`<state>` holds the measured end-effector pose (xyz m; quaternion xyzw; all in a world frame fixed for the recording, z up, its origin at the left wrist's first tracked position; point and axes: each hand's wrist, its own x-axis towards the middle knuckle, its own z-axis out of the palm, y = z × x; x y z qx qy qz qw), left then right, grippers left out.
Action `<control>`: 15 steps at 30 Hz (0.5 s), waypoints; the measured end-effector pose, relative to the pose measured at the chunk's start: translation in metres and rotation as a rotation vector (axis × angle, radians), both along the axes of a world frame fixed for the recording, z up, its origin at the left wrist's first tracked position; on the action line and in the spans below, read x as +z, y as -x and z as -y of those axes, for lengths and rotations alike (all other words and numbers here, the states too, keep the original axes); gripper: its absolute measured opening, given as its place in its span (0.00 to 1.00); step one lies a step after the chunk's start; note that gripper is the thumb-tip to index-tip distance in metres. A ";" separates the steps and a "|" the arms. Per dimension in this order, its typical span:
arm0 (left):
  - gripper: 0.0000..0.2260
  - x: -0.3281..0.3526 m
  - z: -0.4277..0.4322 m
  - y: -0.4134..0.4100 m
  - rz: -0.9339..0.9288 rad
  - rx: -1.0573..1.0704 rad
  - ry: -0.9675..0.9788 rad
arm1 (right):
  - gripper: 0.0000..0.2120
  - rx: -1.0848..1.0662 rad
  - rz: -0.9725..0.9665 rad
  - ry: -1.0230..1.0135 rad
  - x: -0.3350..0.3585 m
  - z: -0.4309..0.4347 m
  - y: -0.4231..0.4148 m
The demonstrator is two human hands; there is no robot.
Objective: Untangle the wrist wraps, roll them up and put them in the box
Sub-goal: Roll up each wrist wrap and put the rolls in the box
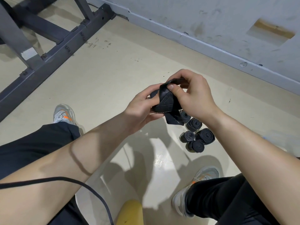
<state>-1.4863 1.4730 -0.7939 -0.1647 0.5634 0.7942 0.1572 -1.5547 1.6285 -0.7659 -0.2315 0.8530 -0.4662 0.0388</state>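
Note:
Both of my hands hold one black wrist wrap (pixel 167 103) in the air above the floor, at the middle of the view. My left hand (pixel 142 108) grips its lower part from the left, fingers curled under it. My right hand (pixel 193 93) pinches the upper end between thumb and fingers. A loose tail of the wrap hangs down below my hands. Several rolled black wraps (pixel 197 137) lie in a cluster on the floor just below and right of my hands. No box is visible.
A dark metal equipment frame (pixel 53 47) crosses the upper left. A grey wall with baseboard (pixel 203 39) runs along the upper right. My shoes (pixel 65 114) (pixel 194 187) stand left and lower right. A black cable (pixel 90 189) and a yellow object (pixel 129 213) sit near the bottom.

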 end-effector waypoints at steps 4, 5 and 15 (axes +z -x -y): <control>0.11 0.007 -0.007 -0.006 0.033 0.010 -0.002 | 0.08 -0.056 -0.028 -0.020 0.000 0.001 -0.002; 0.14 0.009 -0.007 -0.007 0.044 0.025 -0.007 | 0.05 -0.070 -0.037 -0.027 -0.001 0.002 -0.003; 0.09 0.009 -0.006 -0.010 -0.096 0.064 0.168 | 0.07 -0.162 0.100 -0.026 -0.009 0.003 -0.002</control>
